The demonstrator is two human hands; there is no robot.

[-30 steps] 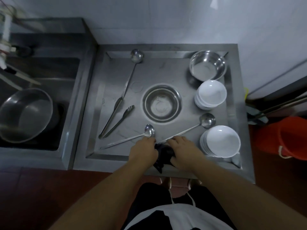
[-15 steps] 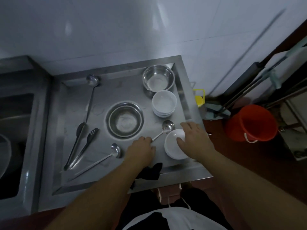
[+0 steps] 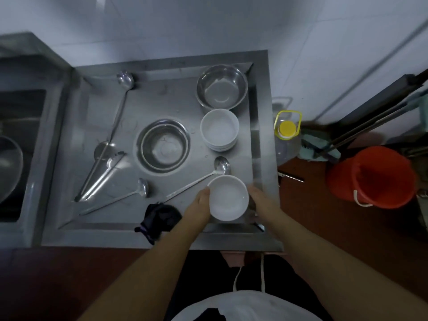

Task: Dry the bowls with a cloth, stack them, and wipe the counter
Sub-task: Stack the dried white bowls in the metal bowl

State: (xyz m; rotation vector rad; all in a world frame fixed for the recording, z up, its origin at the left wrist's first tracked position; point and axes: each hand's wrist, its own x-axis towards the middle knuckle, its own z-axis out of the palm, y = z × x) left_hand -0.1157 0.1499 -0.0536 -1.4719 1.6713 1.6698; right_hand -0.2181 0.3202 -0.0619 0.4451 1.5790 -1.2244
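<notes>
- A steel counter (image 3: 162, 237) with a raised rim stands against a white tiled wall; a sink sits to its left and a red bucket (image 3: 372, 179) stands on the floor to its right, with a yellow-capped bottle (image 3: 287, 130) between bucket and counter.
- The left hand (image 3: 199, 209) and the right hand (image 3: 261, 202) hold a white bowl (image 3: 228, 198) between them at the near right corner of the counter; the left fingers curl against its left rim; the right fingers go down past its right side, and how tightly they close there cannot be told.
- Whether this is 1 bowl or the top of a pile cannot be told, since nothing shows beneath it.
- The dark cloth (image 3: 159, 218) lies bunched on the near edge of the counter, just left of the left wrist; neither hand touches it.
- A stack of white bowls (image 3: 219, 129) stands further back on the right, near a steel bowl (image 3: 221, 86) in the far corner; a 2nd steel bowl (image 3: 164, 145) sits mid-counter.
- A ladle (image 3: 196, 179) lies with its scoop just beyond the held bowl; another ladle (image 3: 120, 198), a long ladle (image 3: 118, 112) and tongs (image 3: 104, 172) lie to the left.
- Judged from this, the task is at an early to middle stage: 1 stack exists, though whether its bowls are dry cannot be told; the held bowl looks not yet dried, as the cloth lies idle.
- Left to do, likely: take up the cloth, dry this bowl, add it to the stack, then wipe the counter, which will mean working around the utensils.
</notes>
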